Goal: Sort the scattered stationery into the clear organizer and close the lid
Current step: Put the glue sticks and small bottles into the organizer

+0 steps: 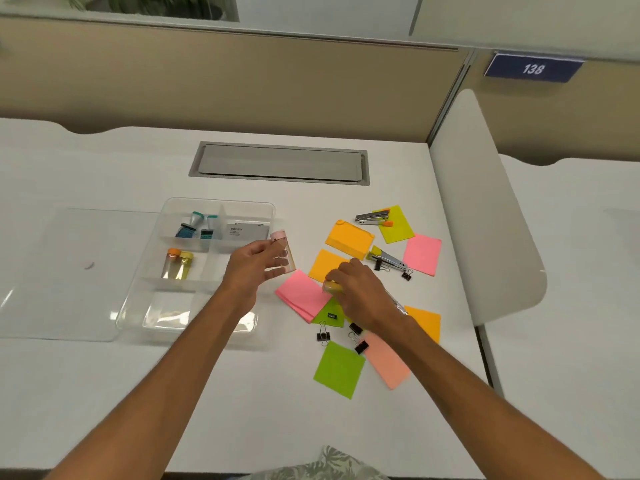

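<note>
We see a white desk (242,393) bearing a clear organizer (138,299), its lid (69,271) at left, and scattered notes (340,368), clips (322,337) and staplers (373,216) at right.

the left hand (254,268) and the right hand (360,292) are seen bare, as are both forearms (180,368) to the frame's edge. a garment (322,465) printed with grey-green leaves on white is glimpsed below.

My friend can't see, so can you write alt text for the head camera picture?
A person's left grip holds a pink-capped tube at the right edge of the clear organizer, while the right grip holds a yellow tube among scattered sticky notes, binder clips and staplers on a white desk. The lid lies left of the organizer.
</note>
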The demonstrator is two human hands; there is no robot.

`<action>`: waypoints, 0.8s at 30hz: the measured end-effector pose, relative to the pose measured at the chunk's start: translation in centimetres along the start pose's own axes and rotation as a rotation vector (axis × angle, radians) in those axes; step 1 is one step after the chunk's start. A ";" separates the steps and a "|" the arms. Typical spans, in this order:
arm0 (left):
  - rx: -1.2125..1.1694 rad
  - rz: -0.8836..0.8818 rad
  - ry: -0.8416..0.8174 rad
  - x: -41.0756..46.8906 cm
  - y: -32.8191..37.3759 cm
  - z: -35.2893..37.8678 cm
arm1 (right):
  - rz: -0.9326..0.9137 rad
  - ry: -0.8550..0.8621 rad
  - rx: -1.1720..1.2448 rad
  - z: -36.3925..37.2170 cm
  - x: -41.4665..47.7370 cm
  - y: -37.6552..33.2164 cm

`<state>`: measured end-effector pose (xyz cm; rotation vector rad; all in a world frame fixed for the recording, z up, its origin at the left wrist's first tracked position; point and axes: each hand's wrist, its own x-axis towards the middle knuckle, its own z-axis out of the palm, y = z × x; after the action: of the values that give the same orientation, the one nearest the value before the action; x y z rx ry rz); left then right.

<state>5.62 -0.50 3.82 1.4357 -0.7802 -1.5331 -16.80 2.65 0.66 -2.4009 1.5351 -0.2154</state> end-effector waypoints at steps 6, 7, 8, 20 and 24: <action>0.097 0.023 -0.034 0.7 2.7 -4.7 | 0.192 0.327 0.457 -2.0 2.7 -4.8; 0.117 0.030 -0.029 0.9 3.2 -5.8 | 0.234 0.360 0.559 -2.3 3.4 -5.7; 0.136 0.038 -0.015 1.2 3.7 -7.2 | 0.287 0.384 0.662 -2.4 4.2 -6.8; 0.889 0.105 0.263 5.7 3.4 -17.1 | 0.645 0.384 1.064 1.5 10.8 -17.4; 1.020 0.142 0.178 6.4 2.7 -16.8 | 0.727 0.403 0.981 2.6 11.2 -18.9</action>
<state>22.95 -5.47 1.11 2.1172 -1.6344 -0.8620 4.99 0.33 3.88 -1.0195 1.7552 -1.0311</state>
